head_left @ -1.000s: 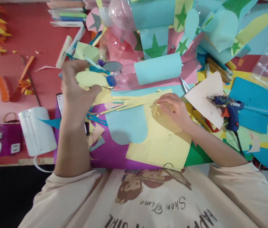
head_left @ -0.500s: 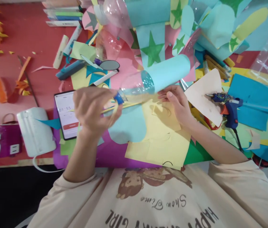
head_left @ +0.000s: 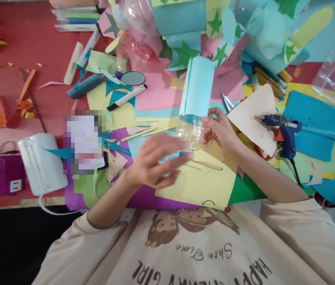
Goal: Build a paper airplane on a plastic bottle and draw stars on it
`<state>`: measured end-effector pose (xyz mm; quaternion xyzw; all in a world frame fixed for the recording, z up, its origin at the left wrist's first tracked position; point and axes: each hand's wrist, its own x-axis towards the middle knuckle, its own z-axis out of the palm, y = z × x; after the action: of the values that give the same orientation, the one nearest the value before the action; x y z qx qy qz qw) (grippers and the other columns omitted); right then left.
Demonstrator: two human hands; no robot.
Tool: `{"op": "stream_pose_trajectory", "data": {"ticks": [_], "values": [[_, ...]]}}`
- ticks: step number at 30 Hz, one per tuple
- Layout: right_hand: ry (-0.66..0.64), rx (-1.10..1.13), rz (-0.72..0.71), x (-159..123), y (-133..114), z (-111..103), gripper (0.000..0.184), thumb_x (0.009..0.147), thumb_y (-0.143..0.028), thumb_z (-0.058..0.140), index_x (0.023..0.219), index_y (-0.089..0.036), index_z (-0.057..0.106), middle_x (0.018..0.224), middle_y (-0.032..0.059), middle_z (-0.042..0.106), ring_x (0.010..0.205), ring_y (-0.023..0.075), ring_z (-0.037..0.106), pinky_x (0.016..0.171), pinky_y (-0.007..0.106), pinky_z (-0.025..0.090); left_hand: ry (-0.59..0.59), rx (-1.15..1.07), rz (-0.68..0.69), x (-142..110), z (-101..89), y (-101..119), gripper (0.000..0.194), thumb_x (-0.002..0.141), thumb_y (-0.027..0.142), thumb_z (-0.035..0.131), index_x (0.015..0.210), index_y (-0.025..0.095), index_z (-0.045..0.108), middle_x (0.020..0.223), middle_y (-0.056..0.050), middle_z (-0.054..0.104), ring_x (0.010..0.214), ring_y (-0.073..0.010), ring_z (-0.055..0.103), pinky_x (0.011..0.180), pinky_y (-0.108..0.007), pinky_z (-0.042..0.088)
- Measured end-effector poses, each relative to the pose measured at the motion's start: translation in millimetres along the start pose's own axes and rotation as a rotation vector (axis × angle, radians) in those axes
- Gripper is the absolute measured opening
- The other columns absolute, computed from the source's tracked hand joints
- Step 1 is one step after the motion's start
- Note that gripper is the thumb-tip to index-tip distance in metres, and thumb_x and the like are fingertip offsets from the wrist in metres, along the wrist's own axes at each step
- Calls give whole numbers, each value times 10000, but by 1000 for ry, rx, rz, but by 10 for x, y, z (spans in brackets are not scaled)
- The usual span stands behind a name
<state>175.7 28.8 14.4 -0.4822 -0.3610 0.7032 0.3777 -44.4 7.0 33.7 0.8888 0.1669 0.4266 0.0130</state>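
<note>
A clear plastic bottle [head_left: 189,132] wrapped in a light blue paper sleeve [head_left: 198,87] is held over the work area, its neck towards me. My left hand [head_left: 160,160] closes around the neck end, where a bit of blue cap shows between the fingers. On the bottle's right shoulder, just below the sleeve, my right hand [head_left: 219,128] grips with thumb and fingers. A thin yellow paper piece [head_left: 209,165] with a dark edge shows beside the cap. Beneath lie a yellow paper sheet [head_left: 206,186] and thin yellow strips [head_left: 137,134].
To the right, a blue glue gun [head_left: 288,130] rests by a pale pink paper piece [head_left: 256,116], with scissors [head_left: 227,103] near it. Left are a black-and-white marker [head_left: 126,97], a blurred-out phone [head_left: 84,140] and a white case [head_left: 43,164]. Green-starred paper crafts [head_left: 182,16] fill the back.
My left hand has brought the bottle rightwards and towards me, turning it from lying sideways to cap-end facing me. My right hand has left the yellow sheet and taken hold of the bottle.
</note>
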Motion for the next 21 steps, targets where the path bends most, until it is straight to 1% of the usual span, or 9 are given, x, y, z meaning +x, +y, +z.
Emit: {"op": "stream_pose_trajectory", "data": {"ticks": [2,3,4,6,8,10,13,17,21], "values": [[-12,-33,7,-10,-16,0,526,742,-527,731,942,-282,311,601,-121,539,376,88,529,356,218,389,71,-38,-210,42,-74,-150,285,956,236,476,1190,254,638,1129,-35,684,1026,-169,674,846,-322,598],[-18,-53,7,-14,-20,1,503,757,-507,720,948,-282,313,583,-127,525,363,87,513,351,218,373,67,-45,-313,56,-89,-230,315,933,209,532,1225,278,629,1145,-27,681,1049,-179,667,852,-338,601],[-24,-71,5,-17,-23,3,484,768,-490,711,953,-283,315,566,-133,508,350,86,495,347,219,358,19,-68,-357,62,-84,-306,327,932,233,568,1247,298,622,1198,-32,662,1064,-195,666,844,-348,605],[-39,-101,-4,-17,-22,6,478,765,-478,714,956,-287,319,558,-141,487,331,84,464,334,224,326,-90,-170,-416,43,-14,-433,402,932,412,602,1326,345,572,1379,-54,556,1016,-202,691,819,-351,619],[-56,-127,-12,-13,-18,9,504,742,-503,731,956,-291,326,591,-136,501,326,78,448,322,229,296,-151,-214,-476,-7,105,-507,544,899,565,592,1399,371,504,1520,-76,417,1163,-271,638,848,-379,618],[-76,-159,-13,-19,-17,13,526,725,-538,739,959,-292,338,654,-120,539,325,62,425,318,233,273,-185,-220,-474,-60,220,-527,623,891,631,553,1448,373,446,1592,-82,311,1363,-341,478,896,-413,604],[-63,-235,-25,-62,-17,25,496,745,-538,727,950,-278,358,773,-76,591,362,37,401,348,239,273,-180,-233,-442,-107,310,-507,638,899,644,521,1470,382,409,1612,-71,289,1473,-350,316,981,-459,561],[0,-402,-116,-128,6,30,437,767,-533,711,881,-248,400,922,-20,584,481,39,424,430,250,320,-126,-278,-382,-132,309,-490,637,905,624,522,1477,372,397,1581,-76,356,1427,-331,402,1049,-504,506],[30,-595,-138,-126,-28,1,397,777,-534,715,870,-215,498,912,-3,607,548,69,476,499,259,351,-168,-285,-389,-164,293,-487,619,903,600,550,1457,357,416,1552,-87,396,1379,-341,461,986,-474,543]]}}
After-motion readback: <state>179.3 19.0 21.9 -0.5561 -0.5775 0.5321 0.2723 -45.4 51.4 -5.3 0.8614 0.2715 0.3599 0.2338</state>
